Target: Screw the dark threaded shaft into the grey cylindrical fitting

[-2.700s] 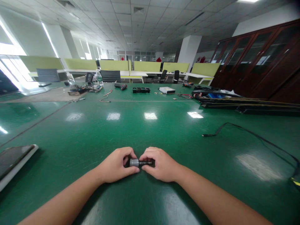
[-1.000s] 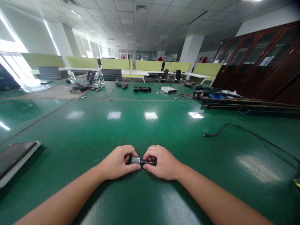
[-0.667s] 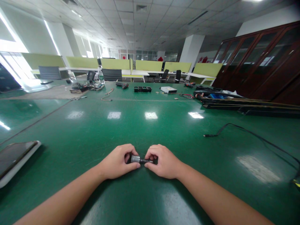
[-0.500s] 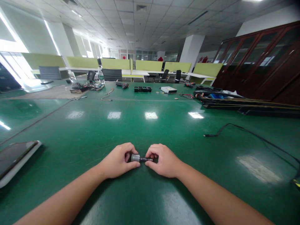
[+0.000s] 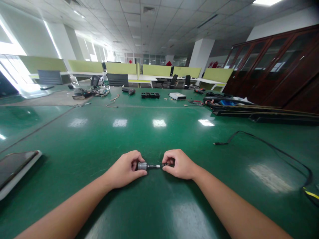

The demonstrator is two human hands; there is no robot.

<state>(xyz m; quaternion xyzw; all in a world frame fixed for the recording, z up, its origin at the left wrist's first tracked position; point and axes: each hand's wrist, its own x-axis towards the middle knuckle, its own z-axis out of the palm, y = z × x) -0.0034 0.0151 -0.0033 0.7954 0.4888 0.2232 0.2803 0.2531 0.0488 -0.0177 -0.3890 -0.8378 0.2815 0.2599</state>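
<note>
My left hand [image 5: 128, 168] is closed around a short grey metal cylinder [image 5: 142, 166], lying on its side just above or on the green table. From its right end a thin dark shaft [image 5: 153, 166] with a bright tip points at my right hand. Between thumb and fingertips, my right hand [image 5: 179, 164] pinches a small dark coil spring [image 5: 165, 164]. A narrow gap separates the spring from the shaft's tip. My fingers cover part of both pieces.
On the green table [image 5: 139, 199], a tablet-like device [image 5: 17, 169] lies at the left and a black cable [image 5: 264, 136] at the right. Farther back are a power drill [image 5: 128, 91], a black plastic block [image 5: 150, 95], a white box [image 5: 177, 96] and a bottle [image 5: 106, 81].
My right hand has moved right, away from my left, drawing the spring off the shaft. The shaft's bright tip now shows. The left hand still holds the cylinder.
</note>
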